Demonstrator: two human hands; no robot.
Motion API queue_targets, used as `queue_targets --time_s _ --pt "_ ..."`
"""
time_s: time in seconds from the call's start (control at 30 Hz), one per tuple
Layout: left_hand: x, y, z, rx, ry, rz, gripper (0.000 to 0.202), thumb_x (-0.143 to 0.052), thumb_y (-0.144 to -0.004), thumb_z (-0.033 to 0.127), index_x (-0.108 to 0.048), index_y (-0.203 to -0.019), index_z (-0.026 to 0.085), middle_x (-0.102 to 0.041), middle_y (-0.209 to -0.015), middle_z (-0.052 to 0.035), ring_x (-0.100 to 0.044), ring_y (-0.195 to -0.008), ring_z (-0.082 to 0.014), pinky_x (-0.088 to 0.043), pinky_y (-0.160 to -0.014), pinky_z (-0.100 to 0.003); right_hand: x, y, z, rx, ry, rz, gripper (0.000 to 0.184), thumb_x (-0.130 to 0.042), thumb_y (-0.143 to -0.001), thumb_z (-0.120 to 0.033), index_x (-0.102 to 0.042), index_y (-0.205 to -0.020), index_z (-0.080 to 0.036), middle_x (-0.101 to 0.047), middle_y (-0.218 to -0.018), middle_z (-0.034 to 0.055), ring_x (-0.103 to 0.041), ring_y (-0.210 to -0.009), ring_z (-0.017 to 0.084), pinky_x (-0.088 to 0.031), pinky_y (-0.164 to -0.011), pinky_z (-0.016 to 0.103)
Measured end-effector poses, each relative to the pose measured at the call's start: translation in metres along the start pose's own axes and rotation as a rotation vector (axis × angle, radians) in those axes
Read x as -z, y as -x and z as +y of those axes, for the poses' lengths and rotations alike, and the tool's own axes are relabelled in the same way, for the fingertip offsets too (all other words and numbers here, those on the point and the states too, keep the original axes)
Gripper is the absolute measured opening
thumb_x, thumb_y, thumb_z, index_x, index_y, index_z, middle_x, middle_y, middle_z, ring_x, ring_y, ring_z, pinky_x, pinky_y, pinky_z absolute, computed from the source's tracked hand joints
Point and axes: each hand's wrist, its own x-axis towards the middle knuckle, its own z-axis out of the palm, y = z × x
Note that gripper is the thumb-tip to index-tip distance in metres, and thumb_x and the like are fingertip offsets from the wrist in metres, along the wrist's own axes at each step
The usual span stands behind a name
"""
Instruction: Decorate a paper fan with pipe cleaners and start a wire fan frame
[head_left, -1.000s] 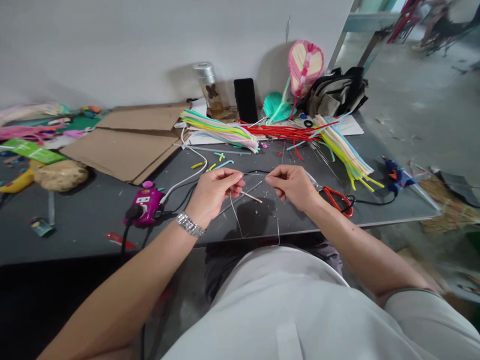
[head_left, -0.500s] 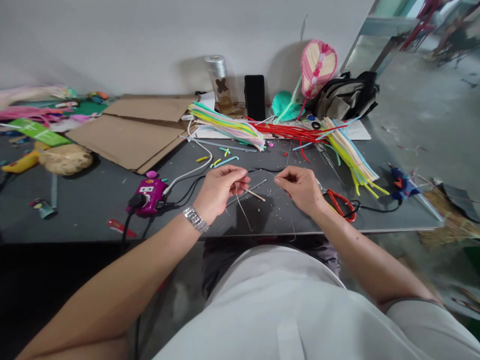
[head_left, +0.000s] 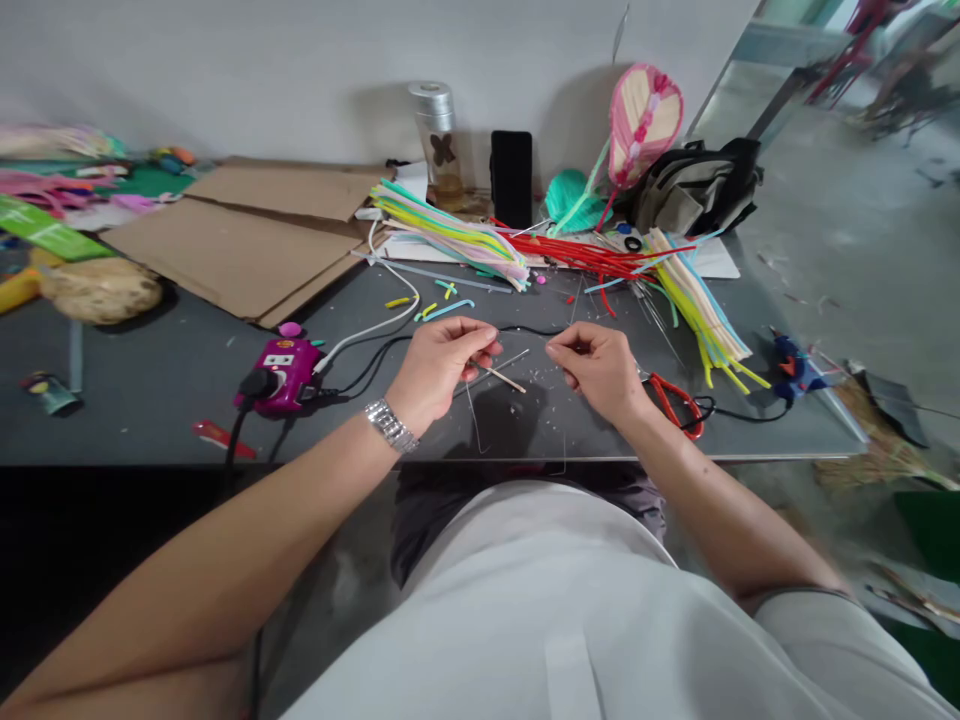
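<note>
My left hand point(head_left: 442, 370), with a metal watch on its wrist, is closed in a pinch above the desk. Out of its fingers sticks a short, thin pale stick point(head_left: 506, 379). A fine wire point(head_left: 474, 420) hangs below the same hand, bent at its lower end. To the right, my right hand point(head_left: 600, 370) pinches thumb against fingertips on what looks like a fine wire, mostly too thin to follow. The hands are a short gap apart. Red-handled scissors or pliers point(head_left: 676, 405) lie beside my right wrist, their front part partly hidden.
Behind my hands lie bundled multicoloured pipe cleaners point(head_left: 457, 235), red pipe cleaners point(head_left: 585, 254) and a yellow-white bundle point(head_left: 701, 305). A purple power adapter point(head_left: 285, 375) and cardboard point(head_left: 240, 255) are left. A glue gun point(head_left: 791, 365) sits right. A bottle point(head_left: 439, 145) and phone point(head_left: 511, 180) stand behind.
The view has shifted slightly, so the desk things sit a little higher and further left. Both hands keep their pinches; the strand seen between them earlier is now hard to make out.
</note>
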Motion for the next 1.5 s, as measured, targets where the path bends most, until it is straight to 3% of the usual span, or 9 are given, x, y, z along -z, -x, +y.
queue_targets --time_s 0.4,0.57,0.8,0.93,1.03,1.17,1.23,1.33,1.5 --pt "-0.014 -0.002 -0.006 0.089 0.157 0.065 0.012 -0.075 -0.080 0.016 -0.065 -0.074 0.013 -0.068 -0.070 -0.0017 -0.063 -0.057 -0.0081 -0.036 -0.047 -0.017 -0.012 0.004 0.006 -0.056 -0.187 0.113 0.026 -0.079 -0.072 -0.042 -0.067 -0.073 -0.019 -0.053 -0.046 -0.0063 -0.045 -0.040 0.008 -0.038 -0.041 0.022" --pt "-0.012 -0.004 -0.006 0.108 0.139 0.094 0.013 -0.075 -0.079 0.017 -0.065 -0.071 0.013 -0.066 -0.066 -0.0008 -0.061 -0.055 -0.0080 -0.036 -0.047 -0.018 0.000 0.003 0.002 -0.123 -0.084 -0.059 0.033 -0.083 -0.068 -0.048 -0.071 -0.076 -0.018 -0.058 -0.054 -0.0040 -0.047 -0.045 0.009 -0.037 -0.043 0.024" --pt "-0.009 0.003 -0.005 0.032 0.028 -0.008 0.025 -0.084 -0.064 0.031 -0.066 -0.067 0.015 -0.065 -0.064 -0.0006 -0.057 -0.052 -0.0088 -0.033 -0.046 -0.020 0.010 -0.009 -0.018 0.195 0.270 -0.076 0.019 -0.073 -0.079 -0.037 -0.079 -0.079 -0.019 -0.073 -0.074 0.0020 -0.053 -0.063 0.013 -0.038 -0.061 0.027" --pt "-0.013 0.005 -0.007 0.000 0.013 -0.044 0.032 -0.085 -0.061 0.040 -0.065 -0.066 0.015 -0.064 -0.063 -0.0003 -0.056 -0.053 -0.0097 -0.033 -0.046 -0.021 0.000 -0.017 -0.020 0.100 0.281 -0.211 0.018 -0.069 -0.079 -0.033 -0.074 -0.069 -0.018 -0.064 -0.060 -0.0018 -0.047 -0.057 0.011 -0.034 -0.059 0.026" --pt "-0.010 0.004 -0.005 -0.004 -0.036 -0.059 0.034 -0.085 -0.065 0.044 -0.071 -0.076 0.015 -0.071 -0.073 -0.0039 -0.064 -0.065 -0.0134 -0.042 -0.055 -0.022 0.003 -0.021 -0.018 0.067 0.212 -0.219 0.020 -0.068 -0.077 -0.032 -0.069 -0.064 -0.017 -0.058 -0.055 -0.0034 -0.044 -0.055 0.011 -0.032 -0.057 0.026" --pt "0.018 -0.003 -0.007 -0.170 -0.314 -0.054 0.036 -0.074 -0.081 0.045 -0.076 -0.104 0.018 -0.080 -0.099 -0.0090 -0.072 -0.091 -0.0201 -0.053 -0.078 -0.029 0.020 -0.021 -0.010 0.049 0.108 -0.145 0.025 -0.076 -0.072 -0.040 -0.069 -0.063 -0.017 -0.058 -0.056 -0.0030 -0.044 -0.056 0.010 -0.031 -0.056 0.026" --pt "0.038 -0.006 -0.014 -0.286 -0.619 -0.020 0.023 -0.073 -0.083 0.035 -0.077 -0.100 0.020 -0.080 -0.099 -0.0078 -0.071 -0.089 -0.0214 -0.052 -0.082 -0.032 0.029 -0.018 -0.002 -0.074 0.004 -0.127 0.031 -0.081 -0.070 -0.046 -0.071 -0.069 -0.017 -0.060 -0.059 -0.0027 -0.042 -0.054 0.009 -0.029 -0.053 0.025" --pt "0.061 -0.009 -0.029 -0.335 -1.009 -0.070 0.012 -0.070 -0.083 0.021 -0.077 -0.092 0.021 -0.079 -0.092 -0.0069 -0.070 -0.081 -0.0225 -0.051 -0.078 -0.033 0.037 -0.010 0.015 -0.276 -0.180 -0.130 0.041 -0.088 -0.063 -0.053 -0.074 -0.075 -0.016 -0.063 -0.063 -0.0010 -0.044 -0.054 0.008 -0.029 -0.051 0.023" --pt "0.056 -0.024 -0.040 -0.488 -1.276 -0.089 0.021 -0.063 -0.090 0.016 -0.076 -0.105 0.021 -0.075 -0.102 -0.0088 -0.070 -0.089 -0.0235 -0.051 -0.082 -0.034 0.042 0.007 0.043 -0.372 -0.354 -0.026 0.046 -0.093 -0.055 -0.054 -0.073 -0.073 -0.017 -0.063 -0.064 -0.0005 -0.047 -0.055 0.008 -0.034 -0.051 0.022"
